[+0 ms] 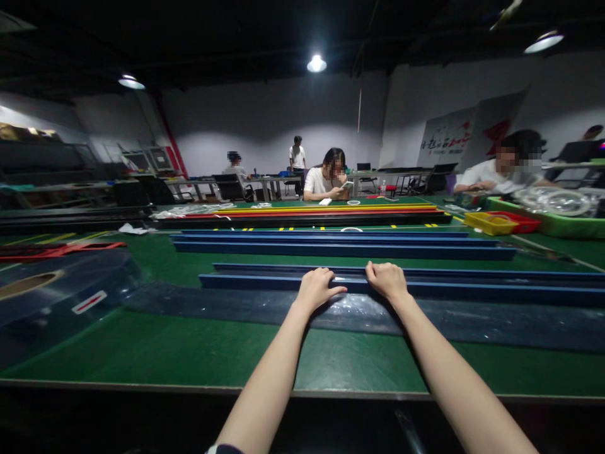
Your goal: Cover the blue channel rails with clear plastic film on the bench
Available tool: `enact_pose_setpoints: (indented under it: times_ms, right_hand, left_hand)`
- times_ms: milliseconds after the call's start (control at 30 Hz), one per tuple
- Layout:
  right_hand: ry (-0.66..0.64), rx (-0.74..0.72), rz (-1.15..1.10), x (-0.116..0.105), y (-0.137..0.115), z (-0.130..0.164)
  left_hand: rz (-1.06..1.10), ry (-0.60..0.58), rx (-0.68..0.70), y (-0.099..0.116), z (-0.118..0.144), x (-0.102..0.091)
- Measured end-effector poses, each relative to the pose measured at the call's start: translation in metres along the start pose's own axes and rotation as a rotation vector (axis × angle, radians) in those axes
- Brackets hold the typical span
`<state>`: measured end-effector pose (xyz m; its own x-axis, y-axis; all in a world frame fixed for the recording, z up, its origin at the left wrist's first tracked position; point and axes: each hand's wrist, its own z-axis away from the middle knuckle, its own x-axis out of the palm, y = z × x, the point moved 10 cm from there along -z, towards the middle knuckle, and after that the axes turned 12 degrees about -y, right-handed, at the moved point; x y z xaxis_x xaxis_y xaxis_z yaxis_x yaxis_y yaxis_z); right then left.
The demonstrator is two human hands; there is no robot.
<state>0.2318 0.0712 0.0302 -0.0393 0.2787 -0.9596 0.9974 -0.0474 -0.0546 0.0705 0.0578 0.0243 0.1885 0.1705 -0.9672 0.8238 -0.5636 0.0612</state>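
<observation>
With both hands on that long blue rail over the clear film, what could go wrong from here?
Both the left hand and the right hand grip the long blue rail near one spot, so its far ends could swing or sag if lifted. The glossy clear film beneath might slip or crease under it.

Two hands [316, 287], four seated people [326, 180].

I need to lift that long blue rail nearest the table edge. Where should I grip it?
Grip the blue rail near its middle, from the near side, fingers hooked over its top edge, as the left hand and right hand do: it is long, thin and lies flat.
</observation>
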Motion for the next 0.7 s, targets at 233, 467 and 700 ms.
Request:
enact_pose_setpoints:
  times_ms: [233,467,700]
  right_hand:
    - [0.000,0.162,0.004,0.001,0.055,0.001]
    - [-0.017,0.159,-0.009,0.000,0.056,0.003]
    - [-0.026,0.106,-0.037,-0.005,0.042,0.001]
  left_hand:
    - [-0.016,0.021,-0.003,-0.006,0.000,0.000]
    - [-0.044,0.008,-0.023,-0.009,-0.001,0.003]
    - [-0.084,0.015,-0.025,-0.009,-0.001,0.003]
